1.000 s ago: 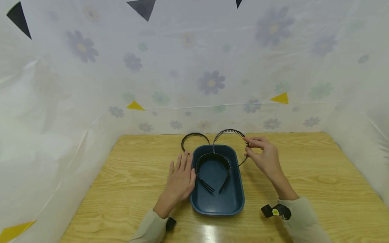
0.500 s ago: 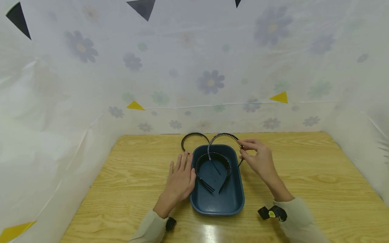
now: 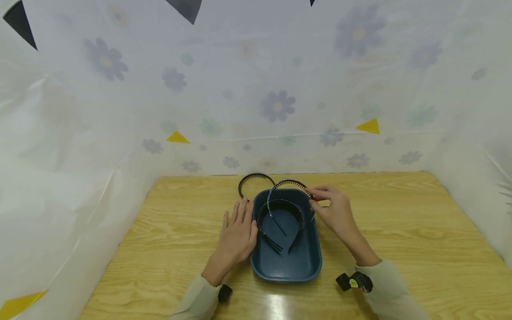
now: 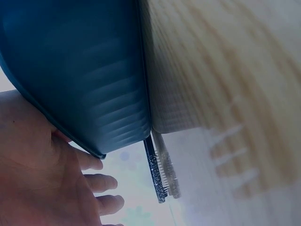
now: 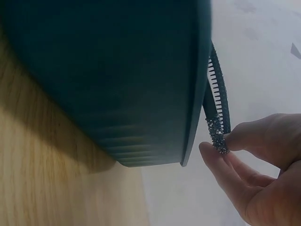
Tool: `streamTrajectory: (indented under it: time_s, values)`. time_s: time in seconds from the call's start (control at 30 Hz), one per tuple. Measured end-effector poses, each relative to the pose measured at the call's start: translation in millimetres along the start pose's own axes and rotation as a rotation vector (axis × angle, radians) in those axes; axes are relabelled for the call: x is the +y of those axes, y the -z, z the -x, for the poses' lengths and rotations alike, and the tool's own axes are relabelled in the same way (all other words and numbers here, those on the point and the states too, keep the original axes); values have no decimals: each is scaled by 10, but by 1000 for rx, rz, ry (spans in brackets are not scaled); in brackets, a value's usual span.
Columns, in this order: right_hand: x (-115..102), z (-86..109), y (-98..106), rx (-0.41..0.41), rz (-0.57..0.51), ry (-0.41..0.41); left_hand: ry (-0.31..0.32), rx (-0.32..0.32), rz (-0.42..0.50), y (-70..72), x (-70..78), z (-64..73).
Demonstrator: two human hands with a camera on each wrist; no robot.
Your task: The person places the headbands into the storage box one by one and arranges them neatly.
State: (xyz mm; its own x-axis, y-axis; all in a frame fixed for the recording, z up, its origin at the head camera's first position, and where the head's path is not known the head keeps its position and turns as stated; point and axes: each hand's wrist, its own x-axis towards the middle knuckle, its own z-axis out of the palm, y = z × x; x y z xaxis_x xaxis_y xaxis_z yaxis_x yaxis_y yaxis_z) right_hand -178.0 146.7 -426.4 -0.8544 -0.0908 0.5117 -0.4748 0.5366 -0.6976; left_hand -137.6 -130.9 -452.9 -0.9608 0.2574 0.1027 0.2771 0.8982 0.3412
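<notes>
A dark blue tray (image 3: pixel 286 272) stands on the table, with several black toothed headbands (image 3: pixel 296 243) nested inside it. My left hand (image 3: pixel 235 238) rests with fingers extended along the tray's left side. Between thumb and fingertips, my right hand (image 3: pixel 335 211) pinches a glittery black headband (image 3: pixel 269 200) by its right side, over the tray's right rim. This headband's left leg reaches down inside the tray; its right leg is partly hidden by the fingers. In the right wrist view the pinched headband (image 5: pixel 216 134) shows sparkling stones and comb teeth.
Another black headband (image 3: pixel 256 175) lies on the wooden table (image 3: pixel 180 222) behind the tray's left corner. A white flowered sheet (image 3: pixel 224 111) hangs behind the table and along its sides.
My right hand has moved left and slightly down with the glittery headband, from beside the right rim to over the tray. The left hand keeps its place.
</notes>
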Motion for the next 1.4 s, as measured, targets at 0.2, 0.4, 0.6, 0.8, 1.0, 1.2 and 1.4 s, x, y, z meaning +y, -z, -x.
streamTrajectory:
  time_s: [0.2, 0.4, 0.6, 0.8, 1.0, 1.2, 1.4]
  values:
    - [-12, 16, -49, -29, -7, -39, 3, -5, 3, 0, 1, -5]
    - [-8, 36, -106, -45, 7, -36, -1, -2, 9, -5, -3, -6]
    - [-8, 66, -169, -65, 50, -15, -2, 4, 10, -4, -1, -5]
    - [-1, 87, -223, -58, 122, 41, -2, 8, 11, 8, 17, -4]
    - [21, 118, -272, -61, 179, 87, -1, 1, 0, 10, 28, -3]
    - [9, 133, -299, -70, 189, 77, -3, -2, 3, 13, 23, -8]
    - [-21, 138, -327, -126, 182, 57, -5, -6, 0, 25, 21, 0]
